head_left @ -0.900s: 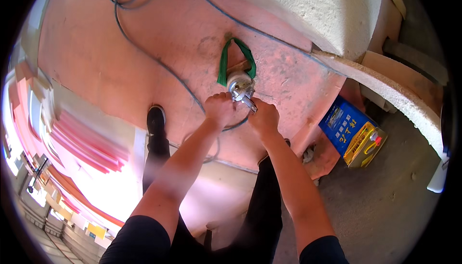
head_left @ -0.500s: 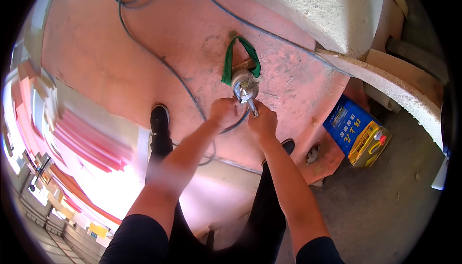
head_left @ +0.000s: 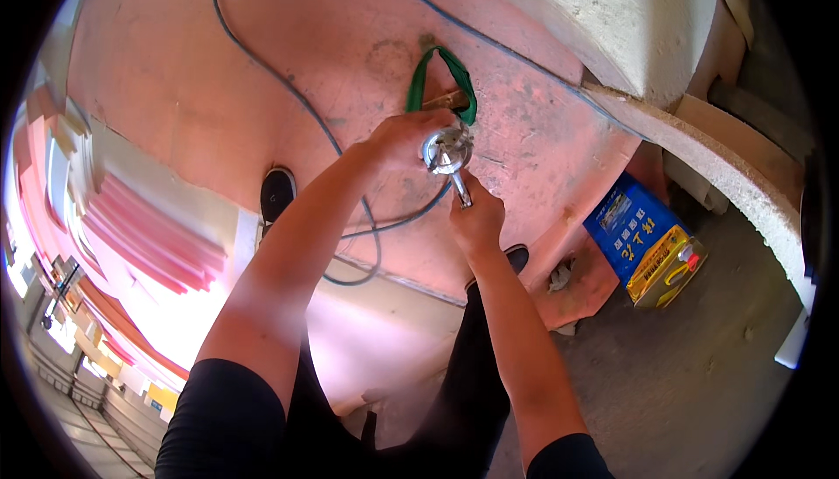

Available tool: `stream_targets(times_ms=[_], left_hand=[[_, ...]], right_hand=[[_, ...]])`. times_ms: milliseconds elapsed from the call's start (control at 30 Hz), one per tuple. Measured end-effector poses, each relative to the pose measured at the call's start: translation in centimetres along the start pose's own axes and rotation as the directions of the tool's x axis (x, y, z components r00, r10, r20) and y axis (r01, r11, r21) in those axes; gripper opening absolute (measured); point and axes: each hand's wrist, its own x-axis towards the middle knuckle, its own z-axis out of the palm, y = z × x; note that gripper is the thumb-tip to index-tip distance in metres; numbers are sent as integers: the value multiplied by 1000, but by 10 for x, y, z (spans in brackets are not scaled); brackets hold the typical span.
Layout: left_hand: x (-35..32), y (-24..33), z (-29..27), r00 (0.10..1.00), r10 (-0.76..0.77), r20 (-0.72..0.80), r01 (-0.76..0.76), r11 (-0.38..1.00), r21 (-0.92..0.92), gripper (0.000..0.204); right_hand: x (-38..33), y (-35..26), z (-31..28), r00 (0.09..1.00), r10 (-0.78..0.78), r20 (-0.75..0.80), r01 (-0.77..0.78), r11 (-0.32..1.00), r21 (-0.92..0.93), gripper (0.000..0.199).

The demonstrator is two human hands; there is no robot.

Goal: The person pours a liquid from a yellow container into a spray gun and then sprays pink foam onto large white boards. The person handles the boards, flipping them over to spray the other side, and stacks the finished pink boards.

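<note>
Spreading across most of the view, a pink sheet carries the work, with a rough white slab along its far right edge. Beyond its right edge, on the grey floor, is a blue-and-yellow can. A grey hose crosses the sheet, looping over the near edge and coiling toward the far left corner.

The left hand has shifted since the earlier frame: then low beside the right hand, it now lies farther up, at the left of a metal tool and against the green strap's near end. The right hand stays on the handle, fingers closed round it. The left hand's fingers are mostly hidden, so I cannot tell how wide they are.

The tool is held over the sheet's right half, between the far and near edges. Its handle points toward the near edge, slanting slightly right, and its long axis runs from there up to the round, shiny body. Just beyond are the looped green strap and, inside the loop, a small brown piece.
</note>
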Motion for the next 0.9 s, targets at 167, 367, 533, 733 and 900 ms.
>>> stream_targets(times_ms=[167, 367, 533, 733, 900], left_hand=[[0, -19, 23, 990, 69, -126, -68, 998, 15, 101], [3, -41, 42, 972, 136, -194, -122, 989, 85, 100], [2, -41, 47, 964, 125, -233, -118, 992, 45, 99], [2, -25, 39, 986, 38, -160, -34, 999, 29, 96], [-2, -39, 63, 952, 84, -293, -86, 996, 7, 96]], right_hand=[[2, 0, -5, 1000, 8, 12, -8, 1000, -30, 42], [6, -3, -12, 992, 43, 115, -29, 993, -118, 42], [18, -19, -25, 981, 70, 182, -28, 974, -225, 38], [26, -44, -39, 958, 193, 212, -144, 964, -225, 32], [22, -28, -39, 987, 129, 99, -94, 948, -305, 30]])
